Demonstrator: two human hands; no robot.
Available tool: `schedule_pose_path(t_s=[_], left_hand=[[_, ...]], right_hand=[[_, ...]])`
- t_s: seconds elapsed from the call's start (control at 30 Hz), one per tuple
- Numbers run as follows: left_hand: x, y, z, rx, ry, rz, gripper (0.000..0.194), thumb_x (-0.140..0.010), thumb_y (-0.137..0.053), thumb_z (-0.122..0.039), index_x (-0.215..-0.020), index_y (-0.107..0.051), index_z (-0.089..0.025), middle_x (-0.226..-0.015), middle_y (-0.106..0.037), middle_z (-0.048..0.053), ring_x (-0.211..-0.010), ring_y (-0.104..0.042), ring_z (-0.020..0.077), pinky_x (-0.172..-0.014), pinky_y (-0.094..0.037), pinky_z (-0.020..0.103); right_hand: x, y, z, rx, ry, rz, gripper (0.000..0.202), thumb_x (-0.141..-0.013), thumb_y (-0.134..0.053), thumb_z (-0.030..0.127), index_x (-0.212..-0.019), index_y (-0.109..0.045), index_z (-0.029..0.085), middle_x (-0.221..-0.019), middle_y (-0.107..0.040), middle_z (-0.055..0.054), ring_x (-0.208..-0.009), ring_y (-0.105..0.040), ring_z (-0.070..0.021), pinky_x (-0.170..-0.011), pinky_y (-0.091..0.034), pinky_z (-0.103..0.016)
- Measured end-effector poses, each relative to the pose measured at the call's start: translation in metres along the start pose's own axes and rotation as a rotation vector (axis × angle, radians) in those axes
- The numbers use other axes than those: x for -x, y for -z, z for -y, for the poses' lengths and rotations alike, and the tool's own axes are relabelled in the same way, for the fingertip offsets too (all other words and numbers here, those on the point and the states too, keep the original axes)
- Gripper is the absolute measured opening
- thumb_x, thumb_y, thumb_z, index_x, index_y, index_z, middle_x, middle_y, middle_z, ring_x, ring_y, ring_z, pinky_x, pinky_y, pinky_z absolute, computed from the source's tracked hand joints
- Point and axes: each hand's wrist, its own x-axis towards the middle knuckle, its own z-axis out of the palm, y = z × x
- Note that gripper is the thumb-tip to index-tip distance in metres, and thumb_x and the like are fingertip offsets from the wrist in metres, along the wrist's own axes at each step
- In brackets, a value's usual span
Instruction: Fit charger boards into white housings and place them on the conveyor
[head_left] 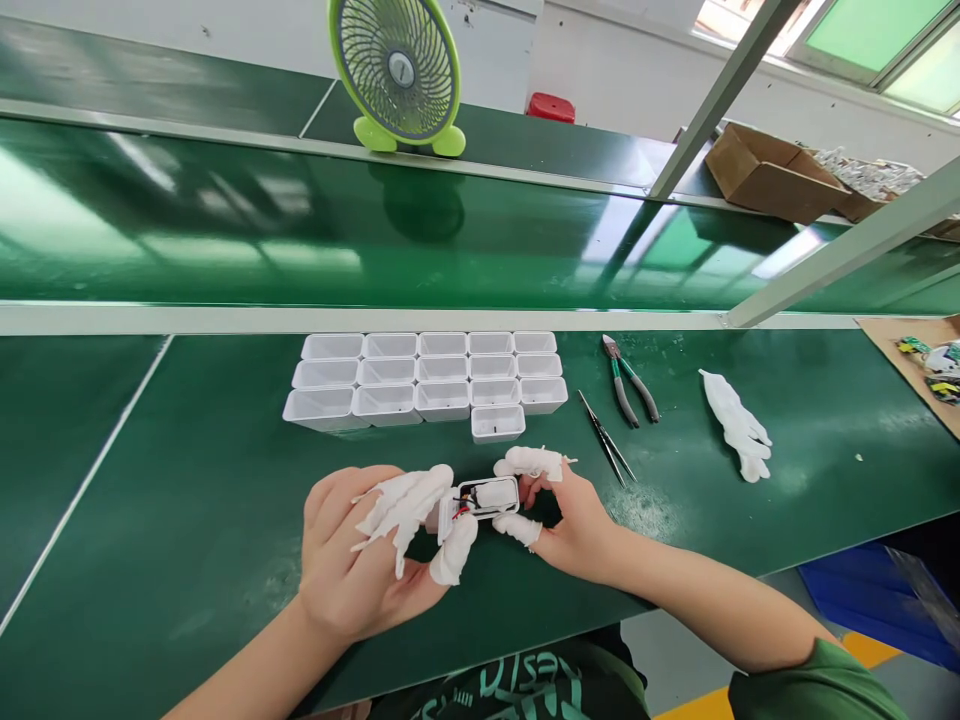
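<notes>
Between my two hands is a small white plastic device housing (496,494), its open side facing up, with a white block and red and dark wires inside. My left hand (367,550) grips its left end, where a second white part seems to sit, partly hidden by the fingers. White finger covers are on several of my fingertips. At the right end, my right hand (566,515) holds the housing between thumb and fingers. Just beyond it stands a small white bin (498,424) with a tiny dark piece inside.
Rows of white plastic bins (322,405) stand behind my hands. Tweezers (606,438), green-handled cutting pliers (628,380) and a white glove (736,425) lie to the right. A cardboard tray (907,365) with small parts is at far right. A green fan (401,70) stands on the shelf.
</notes>
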Motion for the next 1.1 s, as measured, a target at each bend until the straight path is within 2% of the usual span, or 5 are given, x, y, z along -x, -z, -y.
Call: schedule_pose_path(t_s=[0.23,0.4,0.63,0.9,1.1], left_hand=[[-0.002,0.004,0.002,0.003,-0.04,0.024,0.022,-0.074,-0.075,-0.018,-0.076,-0.053,-0.023,-0.067,-0.065,0.003,-0.063,-0.061,0.0206,-0.059,-0.044,0.034],[-0.001,0.003,0.002,0.013,-0.062,0.032,0.022,-0.074,-0.076,-0.021,-0.076,-0.054,-0.021,-0.069,-0.065,0.005,-0.064,-0.06,0.0215,-0.061,-0.045,0.037],[-0.012,0.004,0.0,0.073,-0.086,0.095,0.017,-0.079,-0.067,-0.011,-0.081,-0.054,-0.021,-0.069,-0.065,0.004,-0.061,-0.06,0.0191,-0.059,-0.047,0.035],[-0.001,0.002,0.006,0.094,-0.101,0.059,0.027,-0.073,-0.074,-0.007,-0.075,-0.051,-0.022,-0.074,-0.067,0.005,-0.063,-0.064,0.019,-0.058,-0.052,0.034],[-0.007,-0.001,0.0,0.036,0.011,0.055,0.021,-0.08,-0.071,-0.014,-0.099,-0.063,-0.02,-0.072,-0.069,0.002,-0.06,-0.064,0.0167,-0.055,-0.055,0.031]], right_hand=[[0.0,-0.002,0.0,0.05,0.154,-0.047,0.034,-0.096,-0.061,0.029,-0.13,-0.055,0.025,-0.103,-0.072,-0.009,-0.083,-0.068,-0.0189,-0.071,-0.058,-0.03],[0.0,-0.002,0.001,0.024,0.055,-0.02,0.041,-0.092,-0.065,0.029,-0.131,-0.052,0.023,-0.088,-0.069,-0.004,-0.067,-0.062,-0.0164,-0.066,-0.057,-0.03],[-0.005,0.006,0.004,0.024,0.122,0.047,0.055,-0.091,-0.064,0.021,-0.142,-0.045,0.026,-0.115,-0.07,-0.01,-0.105,-0.067,-0.025,-0.087,-0.059,-0.04],[-0.007,0.003,-0.008,0.081,0.258,0.003,0.052,-0.095,-0.06,0.021,-0.144,-0.043,0.026,-0.116,-0.071,-0.013,-0.109,-0.066,-0.0253,-0.089,-0.059,-0.041],[-0.008,0.001,-0.01,0.12,0.33,-0.041,0.058,-0.097,-0.057,0.02,-0.15,-0.035,0.026,-0.12,-0.068,-0.015,-0.116,-0.063,-0.0254,-0.089,-0.06,-0.04]])
